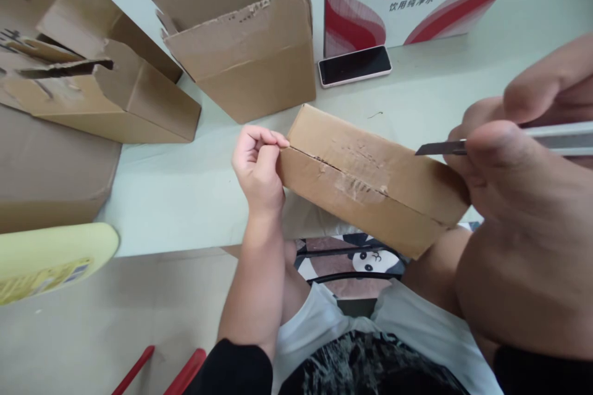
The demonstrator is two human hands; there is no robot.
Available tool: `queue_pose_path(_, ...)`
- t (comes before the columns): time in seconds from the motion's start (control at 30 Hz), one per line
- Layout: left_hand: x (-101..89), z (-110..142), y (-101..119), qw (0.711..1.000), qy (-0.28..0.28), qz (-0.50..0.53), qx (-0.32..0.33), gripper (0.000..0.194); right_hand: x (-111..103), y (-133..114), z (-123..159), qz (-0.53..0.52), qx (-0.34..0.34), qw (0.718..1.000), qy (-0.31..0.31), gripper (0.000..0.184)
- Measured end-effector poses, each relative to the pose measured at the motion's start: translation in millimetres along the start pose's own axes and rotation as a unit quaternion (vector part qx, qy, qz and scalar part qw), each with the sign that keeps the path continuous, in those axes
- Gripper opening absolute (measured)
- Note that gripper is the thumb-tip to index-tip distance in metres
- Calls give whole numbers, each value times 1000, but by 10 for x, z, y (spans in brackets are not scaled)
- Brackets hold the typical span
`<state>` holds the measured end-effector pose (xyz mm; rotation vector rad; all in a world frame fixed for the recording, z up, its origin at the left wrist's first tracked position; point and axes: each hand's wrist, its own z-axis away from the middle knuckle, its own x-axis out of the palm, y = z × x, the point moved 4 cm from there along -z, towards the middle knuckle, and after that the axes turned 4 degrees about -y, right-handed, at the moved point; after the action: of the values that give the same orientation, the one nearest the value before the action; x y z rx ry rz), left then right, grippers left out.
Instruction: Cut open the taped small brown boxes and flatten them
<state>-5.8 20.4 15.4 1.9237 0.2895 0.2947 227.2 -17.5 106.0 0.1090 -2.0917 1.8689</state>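
Brown oblong cardboard box (pixel 370 160) slants over near edge of pale-green tabletop (pixel 176 197). Work along lengthwise seam (pixel 343 171) looks best with box steady, dark steel blade (pixel 440 148) shallow, angled clear of left hand (pixel 259 163). That hand, mostly closed, pinches box's left end; right hand (pixel 519 191) closed around slim silver-grey utility knife (pixel 565 142), box contact unclear.

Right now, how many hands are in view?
2: the left hand gripping the left end of the small box, and the right hand holding the knife. No others show.
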Motion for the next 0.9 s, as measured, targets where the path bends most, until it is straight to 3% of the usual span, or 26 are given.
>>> queue_pose_path(0.1,25,22,-31,1000,-21,8,15,9,-40,51,-147,102,-73,991,-51,41)
queue_pose_path(0.2,93,45,-64,998,-60,-14,31,6,-78,168,-329,199,-79,960,-181,48)
queue_pose_path(0.3,149,55,-87,996,-79,-31,40,6,-111,257,-445,239,-76,936,-248,51)
queue_pose_path(0.4,164,50,-91,995,-72,-39,48,8,-115,268,-475,233,-87,935,-252,49)
queue_pose_path(0.53,160,42,-90,995,-61,-44,61,11,-119,275,-460,225,-38,942,-245,44)
queue_pose_path(0.7,158,47,-110,995,-50,-44,74,12,-171,307,-441,199,-19,950,-241,20)
queue_pose_path(0.83,157,47,-111,994,-51,-46,80,14,-194,341,-465,119,39,962,-244,29)
queue_pose_path(0.9,144,45,-88,992,-55,-65,96,14,-210,300,-483,100,54,971,-208,25)
